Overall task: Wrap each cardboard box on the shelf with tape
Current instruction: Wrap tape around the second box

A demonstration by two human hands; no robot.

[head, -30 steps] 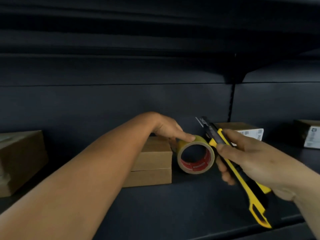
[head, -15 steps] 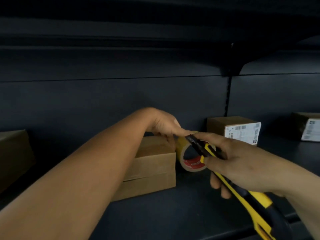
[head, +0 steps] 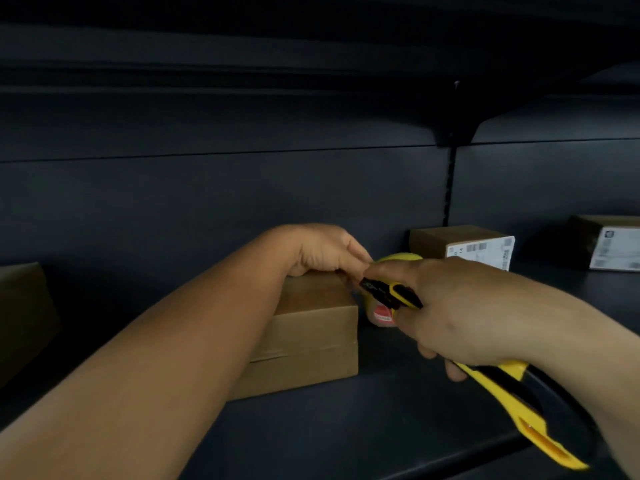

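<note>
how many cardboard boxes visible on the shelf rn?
4. Far-left box, partly cut off by the frame; centre box under the left hand; labelled box behind the right hand; far-right labelled box. More may lie out of frame.

Crowded middle of the shelf, open room at your front and left

Your left hand (head: 325, 252) lies on the middle cardboard box (head: 311, 334), and your right hand (head: 446, 310), gripping the yellow utility knife (head: 498, 386), blocks the gap just to its right, where the tape roll (head: 384, 313) stands beside the box. Behind, the back panel (head: 221, 202) closes the way; overhead, the upper shelf (head: 311, 46) caps your reach. To your right, a labelled box (head: 464, 242) and a far-right box (head: 609, 244) stand near the panel, with bare shelf (head: 346, 427) between them and in front. A dim left box (head: 24, 313) leaves open shelf between it and the middle box.
</note>
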